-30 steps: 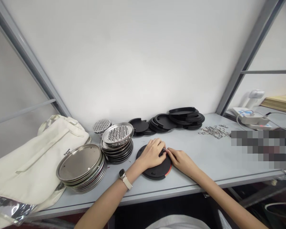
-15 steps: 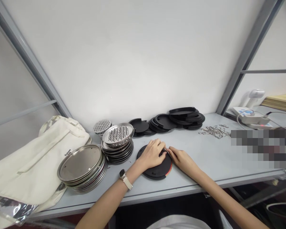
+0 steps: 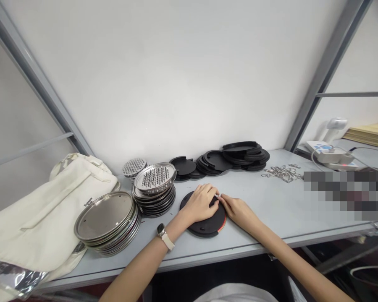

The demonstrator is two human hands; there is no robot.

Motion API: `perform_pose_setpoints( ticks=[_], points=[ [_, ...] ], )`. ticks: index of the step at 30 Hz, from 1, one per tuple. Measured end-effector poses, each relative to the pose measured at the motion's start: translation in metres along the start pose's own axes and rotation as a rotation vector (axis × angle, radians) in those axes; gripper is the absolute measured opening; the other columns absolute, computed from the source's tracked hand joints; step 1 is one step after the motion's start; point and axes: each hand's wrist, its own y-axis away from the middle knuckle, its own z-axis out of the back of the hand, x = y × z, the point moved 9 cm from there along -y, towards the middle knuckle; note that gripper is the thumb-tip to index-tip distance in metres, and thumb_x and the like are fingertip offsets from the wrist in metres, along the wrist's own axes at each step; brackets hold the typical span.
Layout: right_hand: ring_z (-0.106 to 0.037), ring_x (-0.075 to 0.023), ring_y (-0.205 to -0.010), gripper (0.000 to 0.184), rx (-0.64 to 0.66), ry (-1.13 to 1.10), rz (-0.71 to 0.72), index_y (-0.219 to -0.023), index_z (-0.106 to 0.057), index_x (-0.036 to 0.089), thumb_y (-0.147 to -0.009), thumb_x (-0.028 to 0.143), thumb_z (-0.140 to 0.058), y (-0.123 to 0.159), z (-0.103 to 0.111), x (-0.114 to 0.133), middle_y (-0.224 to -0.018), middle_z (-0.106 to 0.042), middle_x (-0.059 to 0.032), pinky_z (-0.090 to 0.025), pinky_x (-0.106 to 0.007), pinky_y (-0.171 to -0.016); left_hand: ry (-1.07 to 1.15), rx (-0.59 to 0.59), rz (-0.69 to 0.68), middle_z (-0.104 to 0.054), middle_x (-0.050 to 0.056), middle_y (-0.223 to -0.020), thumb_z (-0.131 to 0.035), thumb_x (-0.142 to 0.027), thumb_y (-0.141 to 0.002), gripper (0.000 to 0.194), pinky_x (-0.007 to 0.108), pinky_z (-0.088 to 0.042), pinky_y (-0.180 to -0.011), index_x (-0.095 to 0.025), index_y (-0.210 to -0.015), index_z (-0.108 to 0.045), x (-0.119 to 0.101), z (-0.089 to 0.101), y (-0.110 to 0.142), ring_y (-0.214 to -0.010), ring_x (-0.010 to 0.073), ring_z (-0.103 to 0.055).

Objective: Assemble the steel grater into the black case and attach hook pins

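Note:
A round black plastic disc with a red-orange strip along its right edge lies on the table in front of me. My left hand rests over its top, palm down, with the fingers bent round its far right rim. At that same rim, my right hand pinches with thumb and forefinger, its fingertips touching those of my left. Whatever sits in the pinch is too small and covered to make out. A heap of bent wire pieces lies farther back on the right.
Stacked metal discs stand at the left, with round metal graters behind them. More black discs line the wall. A cream cloth bag lies far left; a white device sits far right.
Both hands stay at the disc's far right rim, with only a slight shift of the right fingertips. The whole view has moved a little.

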Motion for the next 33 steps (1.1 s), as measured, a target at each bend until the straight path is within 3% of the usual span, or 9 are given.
perform_pose_setpoints(
  ticks=[20, 33],
  points=[
    [-0.063, -0.0182, -0.061, 0.033, 0.001, -0.038, 0.021, -0.082, -0.054, 0.020, -0.095, 0.031, -0.027, 0.0032, 0.0060, 0.0064, -0.071, -0.067, -0.0052, -0.033, -0.024, -0.054, 0.195, 0.025, -0.052, -0.052, 0.005, -0.103, -0.045, -0.011, -0.085, 0.020, 0.032, -0.040, -0.092, -0.019, -0.103, -0.045, -0.0003, -0.0057, -0.0001, -0.099, 0.0186, -0.049],
    [-0.062, -0.0185, -0.059, 0.034, -0.013, -0.058, 0.009, -0.080, -0.053, 0.020, -0.096, 0.033, -0.026, 0.0041, 0.0072, 0.0058, -0.066, -0.065, -0.0044, -0.032, -0.025, -0.054, 0.136, 0.024, -0.051, -0.052, 0.005, -0.102, -0.039, -0.007, -0.085, 0.021, 0.031, -0.040, -0.089, -0.019, -0.101, -0.045, -0.0017, -0.0010, -0.0016, -0.097, 0.0177, -0.050]
  ],
)
